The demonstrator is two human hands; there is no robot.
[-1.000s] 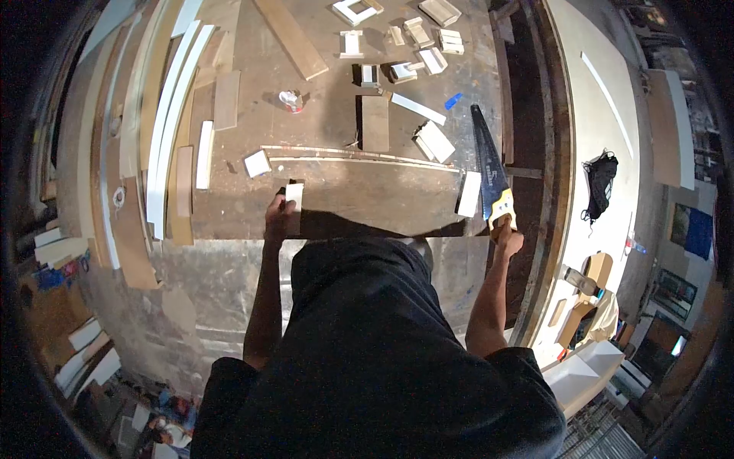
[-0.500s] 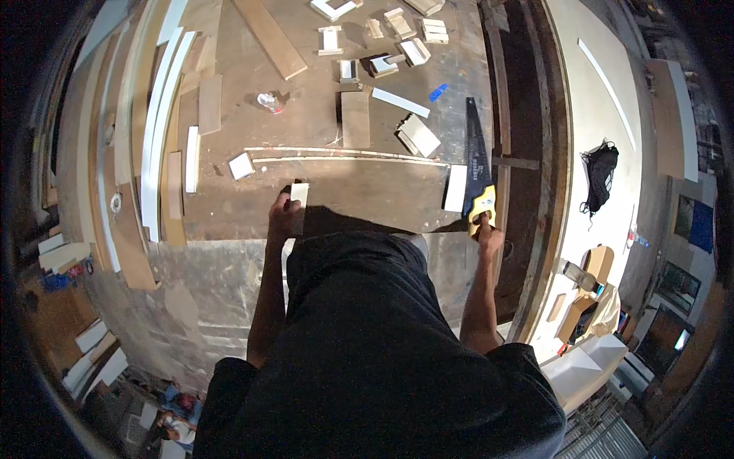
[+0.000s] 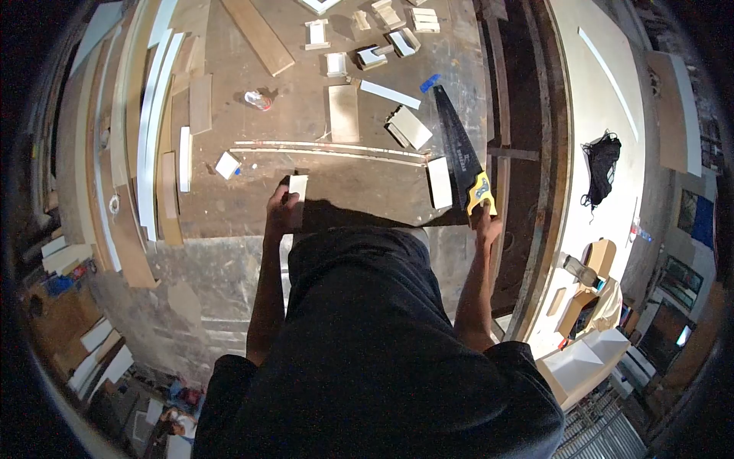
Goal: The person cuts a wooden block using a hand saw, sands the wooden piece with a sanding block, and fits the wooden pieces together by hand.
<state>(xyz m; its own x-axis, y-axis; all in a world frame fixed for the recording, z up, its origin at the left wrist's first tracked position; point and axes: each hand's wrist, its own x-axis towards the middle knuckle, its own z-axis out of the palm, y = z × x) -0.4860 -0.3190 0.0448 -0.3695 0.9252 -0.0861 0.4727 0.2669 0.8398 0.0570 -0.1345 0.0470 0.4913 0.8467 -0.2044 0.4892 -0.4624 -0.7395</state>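
My left hand grips a small pale block close to the table's near edge. In my right hand is the yellow handle of a hand saw, whose dark blade points away and slightly left over the table. A white-faced block lies just left of the blade. Between my hands and farther off, long thin strips stretch across the brown table. A small white block sits at their left end.
Long boards lie along the left side. Small wooden pieces are scattered at the far side, near a blue object. On the right, a pale bench holds black mesh and a bottle. A person is at lower left.
The table items have shifted left in view as the camera moved. The saw in my right hand has tilted, its tip swinging left toward the blue object. My left hand still holds the block.
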